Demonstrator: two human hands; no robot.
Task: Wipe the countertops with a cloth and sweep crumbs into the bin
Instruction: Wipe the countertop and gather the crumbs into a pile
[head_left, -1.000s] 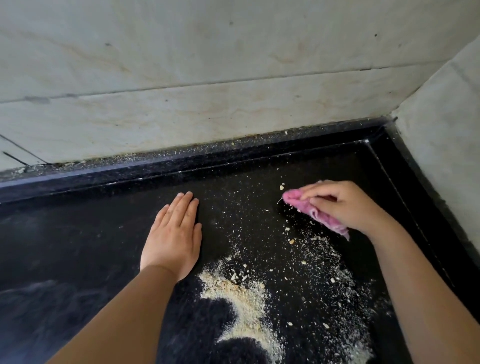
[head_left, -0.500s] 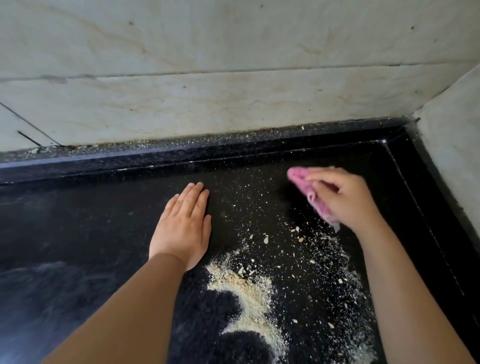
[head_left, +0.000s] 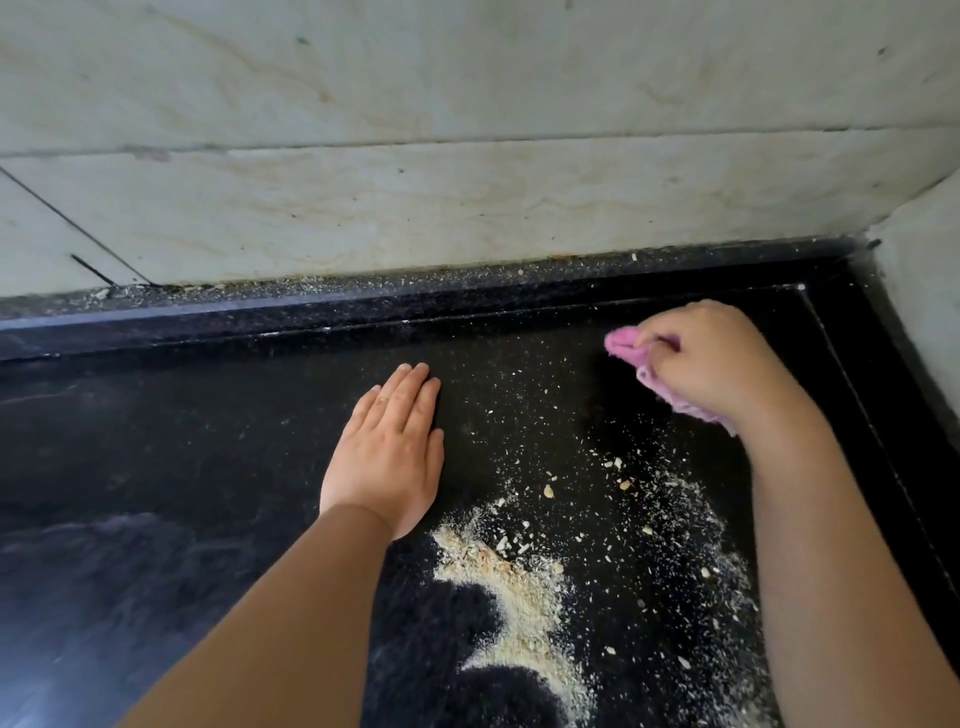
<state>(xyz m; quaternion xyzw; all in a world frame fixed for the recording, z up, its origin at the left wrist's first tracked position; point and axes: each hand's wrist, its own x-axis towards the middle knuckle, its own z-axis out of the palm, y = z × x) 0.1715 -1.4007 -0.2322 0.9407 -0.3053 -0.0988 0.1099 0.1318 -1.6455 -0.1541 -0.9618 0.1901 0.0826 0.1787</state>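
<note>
head | right hand (head_left: 711, 358) fingers curled round pink cloth (head_left: 631, 349) near desk's (head_left: 156, 441) back-right corner | left hand (head_left: 387, 447) flat, fingers straight, empty | crumbs (head_left: 511, 582) heaped between arms | advice: press cloth flat, drag scattered bits toward heap

The right hand (head_left: 711, 358) covers most of the pink cloth (head_left: 626, 345). The bottom edge cuts off the crumbs (head_left: 524, 597).

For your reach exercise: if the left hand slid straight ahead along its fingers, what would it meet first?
Probably the raised back ledge of the countertop; the left hand has only bare, lightly speckled counter ahead.
</note>
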